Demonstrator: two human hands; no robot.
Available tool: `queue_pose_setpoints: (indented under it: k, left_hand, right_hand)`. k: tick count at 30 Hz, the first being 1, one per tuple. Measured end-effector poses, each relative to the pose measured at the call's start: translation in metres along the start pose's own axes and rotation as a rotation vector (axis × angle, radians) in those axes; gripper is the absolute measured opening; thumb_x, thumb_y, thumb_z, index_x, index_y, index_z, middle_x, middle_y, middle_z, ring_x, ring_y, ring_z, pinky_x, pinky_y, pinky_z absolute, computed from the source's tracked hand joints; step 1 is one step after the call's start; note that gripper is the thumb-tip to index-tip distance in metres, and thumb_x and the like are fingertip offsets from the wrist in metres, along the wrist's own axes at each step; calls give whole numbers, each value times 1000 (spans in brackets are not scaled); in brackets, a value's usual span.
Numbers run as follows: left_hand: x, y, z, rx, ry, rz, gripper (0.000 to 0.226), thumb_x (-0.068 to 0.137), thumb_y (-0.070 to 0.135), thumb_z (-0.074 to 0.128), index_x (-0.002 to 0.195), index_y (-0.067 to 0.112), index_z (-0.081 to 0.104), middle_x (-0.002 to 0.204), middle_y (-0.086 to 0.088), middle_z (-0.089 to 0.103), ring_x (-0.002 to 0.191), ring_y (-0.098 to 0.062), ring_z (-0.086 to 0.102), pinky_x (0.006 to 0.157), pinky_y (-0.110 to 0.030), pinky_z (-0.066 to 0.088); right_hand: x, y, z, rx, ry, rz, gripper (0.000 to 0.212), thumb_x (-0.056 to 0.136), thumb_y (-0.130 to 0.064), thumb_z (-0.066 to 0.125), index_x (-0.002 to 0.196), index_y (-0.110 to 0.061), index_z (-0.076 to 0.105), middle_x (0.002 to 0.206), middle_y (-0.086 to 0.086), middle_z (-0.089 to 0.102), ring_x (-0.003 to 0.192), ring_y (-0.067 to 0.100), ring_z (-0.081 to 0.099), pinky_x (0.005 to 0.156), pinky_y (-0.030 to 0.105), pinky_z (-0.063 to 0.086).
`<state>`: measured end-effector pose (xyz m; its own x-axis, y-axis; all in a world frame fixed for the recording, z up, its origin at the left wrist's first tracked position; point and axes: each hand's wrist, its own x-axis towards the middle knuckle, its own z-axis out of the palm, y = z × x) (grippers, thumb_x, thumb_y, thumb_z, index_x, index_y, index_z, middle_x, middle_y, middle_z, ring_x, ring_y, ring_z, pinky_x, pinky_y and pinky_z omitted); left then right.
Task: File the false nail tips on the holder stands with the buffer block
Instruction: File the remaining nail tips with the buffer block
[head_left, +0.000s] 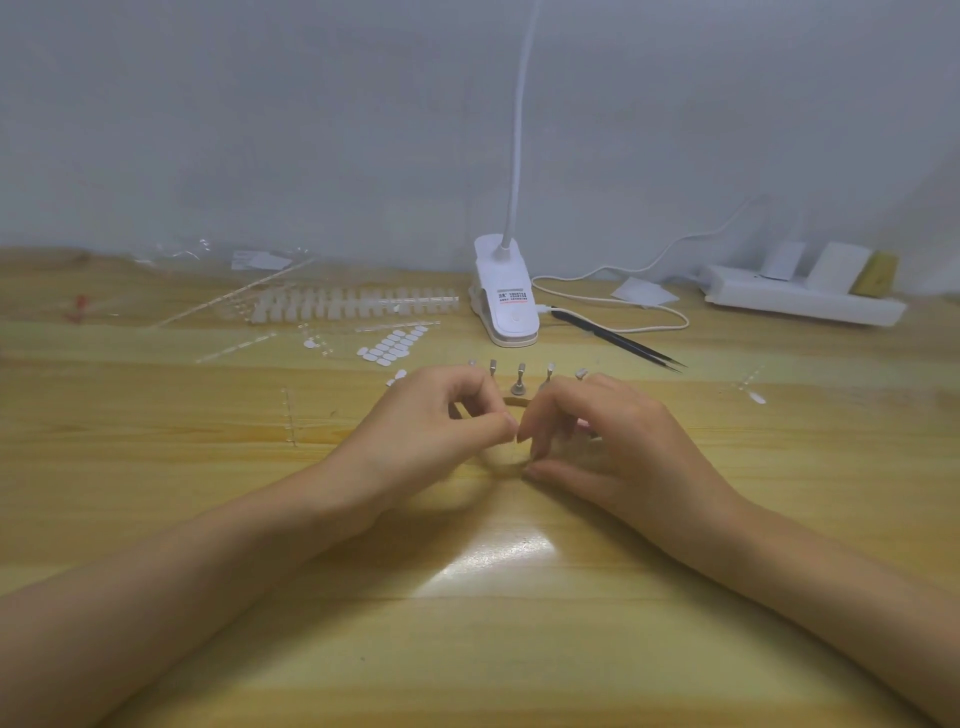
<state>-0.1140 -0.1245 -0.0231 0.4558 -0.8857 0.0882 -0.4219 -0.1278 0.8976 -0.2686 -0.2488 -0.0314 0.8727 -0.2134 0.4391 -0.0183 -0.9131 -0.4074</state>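
Holder stands (519, 378): five small metal posts fanning in an arc on the table (467, 649), just behind the hands. The arc is probably keeping every post reachable from one seat. Tops are too small to tell whether nail tips are sitting on them.

Left hand (441, 415) and right hand (608, 441) are meeting fingertip to fingertip in front of the middle post, all fingers curling in. Both are looking like fine pinches, likely on something tiny, but I cannot tell what either is holding, if anything. Forearms are resting on the table, presumably steadying the fine work.

Buffer block: not identifiable. A pinkish sliver (583, 423) is showing under the right fingers; could be it, unconfirmed. So filing is likely not running yet.

Further out: a strip of spare tips (353, 304) and a sheet of white oval tabs (392, 345) are lying back left. Black tweezers (618, 340) are lying back right, beside the clip lamp (504, 296), which is standing centred behind the stands.
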Motion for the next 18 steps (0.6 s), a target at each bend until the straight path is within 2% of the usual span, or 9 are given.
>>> queue_pose_setpoints:
  k: [2,4,8,11,12,14,16,18]
  left_hand:
    - [4,0,-4,-62,33,-40,16,86,16,64,71,16,63,54,13,52,48,-8,44,46,-15,36]
    - [5,-1,-7,-72,56,-18,15,86,18,66,71,17,64,60,14,57,49,-4,47,48,-13,38]
    - [-3,-5,-4,2,91,145,21,86,19,74,69,27,64,73,5,65,53,-10,50,53,-17,43]
    - [-4,-7,-6,2,145,167,18,83,24,76,70,26,63,77,-8,66,54,-11,50,55,-21,43]
    - [-3,-7,-7,-15,155,163,18,83,25,77,71,26,63,77,-7,66,54,-10,49,54,-20,42]
    - [-4,-6,-8,-74,147,167,18,83,23,77,71,26,63,73,8,65,51,-5,48,47,-12,38]
    - [-4,-5,-7,-128,109,171,17,84,20,76,73,24,64,69,19,62,48,0,46,43,-6,33]
    - [-4,-4,-6,-165,63,177,15,86,18,74,75,23,65,62,23,59,47,1,45,43,-6,32]
  right_hand:
    - [1,0,0,-48,13,-28,26,76,-9,82,91,-23,65,79,-21,60,79,-2,46,77,17,33]
    - [1,-1,1,-60,16,-51,29,77,-9,81,98,-22,65,82,-23,61,84,-7,45,79,18,34]
    - [2,0,-2,7,-15,8,33,81,-26,80,109,-29,62,101,-25,63,101,1,48,88,25,43]
    - [7,3,-18,80,56,45,22,79,-28,82,97,-25,68,96,-21,65,93,8,53,77,14,43]
    - [10,6,-27,92,67,81,18,78,-27,82,89,-27,68,90,-18,67,87,9,55,71,14,41]
    - [17,15,-48,43,-18,195,16,75,-35,83,77,-31,68,81,-17,68,76,10,56,62,19,40]
    - [19,23,-64,-44,-160,287,29,67,-61,79,78,-37,69,82,-21,66,72,7,57,58,19,42]
    - [17,28,-67,-90,-182,324,36,61,-69,76,81,-40,68,86,-22,63,72,5,57,59,18,43]
